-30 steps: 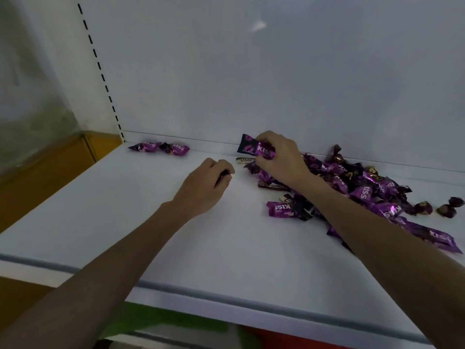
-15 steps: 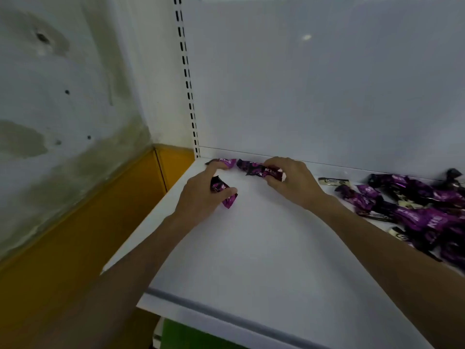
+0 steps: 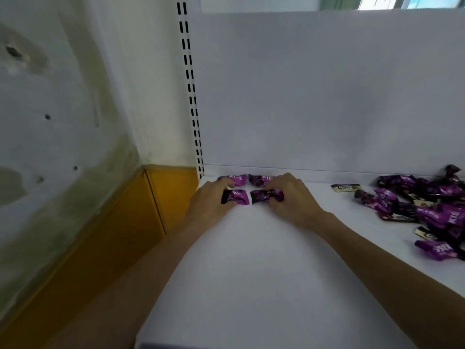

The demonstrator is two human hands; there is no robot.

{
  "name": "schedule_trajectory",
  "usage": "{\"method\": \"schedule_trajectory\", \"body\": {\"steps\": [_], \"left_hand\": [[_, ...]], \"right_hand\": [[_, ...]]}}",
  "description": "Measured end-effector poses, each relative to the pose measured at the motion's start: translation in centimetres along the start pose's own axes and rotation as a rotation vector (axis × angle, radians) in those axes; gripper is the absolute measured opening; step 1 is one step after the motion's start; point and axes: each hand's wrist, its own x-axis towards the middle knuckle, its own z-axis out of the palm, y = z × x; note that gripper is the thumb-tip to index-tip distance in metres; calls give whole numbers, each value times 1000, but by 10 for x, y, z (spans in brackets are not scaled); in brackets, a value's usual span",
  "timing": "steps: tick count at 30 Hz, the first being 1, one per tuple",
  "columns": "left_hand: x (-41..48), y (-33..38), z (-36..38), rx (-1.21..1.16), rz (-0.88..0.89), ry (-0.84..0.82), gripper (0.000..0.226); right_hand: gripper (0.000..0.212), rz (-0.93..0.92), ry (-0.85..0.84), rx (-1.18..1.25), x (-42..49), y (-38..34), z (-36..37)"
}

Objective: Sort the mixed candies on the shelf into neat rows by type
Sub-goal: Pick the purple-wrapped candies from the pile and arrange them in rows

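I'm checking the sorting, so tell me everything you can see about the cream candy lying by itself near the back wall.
The cream candy is a small flat oblong in a pale wrapper with a dark logo and dark patches; the lettering is too blurred to read. It lies flat on the white shelf, lengthwise along the back wall, between the four sorted purple candies and the mixed pile. Nothing touches it.

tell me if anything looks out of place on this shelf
Yes. A cream and black candy lies alone between the four purple candies lined up in the left corner and the unsorted pile at right. More cream wrappers are mixed into that purple heap. Nothing looks spilled or damaged.
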Motion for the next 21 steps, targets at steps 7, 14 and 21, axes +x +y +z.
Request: {"method": "schedule_trajectory", "body": {"steps": [7, 14, 21], "left_hand": [[13, -6, 7, 191, 86, 58, 39], [15, -10, 7, 149, 101, 60, 41], [13, -7, 2, 165, 74, 83, 32]], "right_hand": [[25, 45, 49, 23, 3, -1, 7], [25, 48, 87, -37, -2, -4, 9], [27, 75, 54, -27, -1, -3, 8]]}}
